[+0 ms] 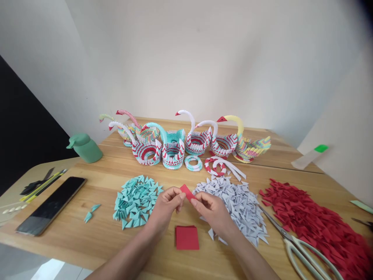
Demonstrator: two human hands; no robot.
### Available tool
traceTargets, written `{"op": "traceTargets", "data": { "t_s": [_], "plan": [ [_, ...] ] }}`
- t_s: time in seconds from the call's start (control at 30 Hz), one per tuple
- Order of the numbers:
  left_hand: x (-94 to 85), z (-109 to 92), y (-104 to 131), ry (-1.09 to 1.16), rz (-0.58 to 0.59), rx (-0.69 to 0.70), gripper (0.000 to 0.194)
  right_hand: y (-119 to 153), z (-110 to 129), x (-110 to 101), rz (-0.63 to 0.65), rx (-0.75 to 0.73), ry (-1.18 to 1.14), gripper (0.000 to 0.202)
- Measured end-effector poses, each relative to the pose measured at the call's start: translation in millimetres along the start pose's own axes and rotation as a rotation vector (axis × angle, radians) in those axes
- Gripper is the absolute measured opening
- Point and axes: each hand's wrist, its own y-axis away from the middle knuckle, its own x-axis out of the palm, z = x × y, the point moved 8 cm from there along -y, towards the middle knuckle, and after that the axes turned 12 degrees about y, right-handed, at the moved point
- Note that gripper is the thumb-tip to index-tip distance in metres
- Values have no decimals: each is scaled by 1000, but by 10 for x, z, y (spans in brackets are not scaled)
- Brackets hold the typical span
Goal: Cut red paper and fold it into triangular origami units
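Between my two hands is a small red piece of paper (188,192), narrow like a folded strip and tilted down to the right. My left hand (168,204) pinches its left end between thumb and fingertips. At the other end, my right hand (214,212) grips it the same way. Just below them on the table lies a stack of red square papers (187,238). A pile of teal folded triangles (136,200) spreads left of my left hand. White folded triangles (244,206) are heaped beside and partly behind my right hand.
Several folded-paper swans (174,149) stand along the back, with paper rings (193,163) before them. Scissors (294,239) and a long heap of red triangles (317,221) lie right. At left are a phone (51,206), a green bottle (87,147) and pencils (43,186).
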Motion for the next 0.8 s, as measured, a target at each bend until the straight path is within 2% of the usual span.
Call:
{"op": "traceTargets", "data": {
  "t_s": [0.33, 0.47, 0.57, 0.7, 0.8],
  "plan": [
    [-3, -22, 8, 67, -13, 20, 32, -2, 63, 2, 11, -22, 43, 24],
    [-11, -37, 7, 102, -20, 18, 31, 8, 121, -39, 21, -76, 114, 24],
    [0, -49, 7, 154, 14, -16, 33, 21, 173, -130, -31, -186, 248, 15],
    [91, 22, 39, 170, 132, -164, 35, 100, 335, -328, -280, -433, 412, 29],
    [121, 50, 57, 158, 168, -201, 34, 181, 480, -304, -282, -640, 423, 29]
  ]
}}
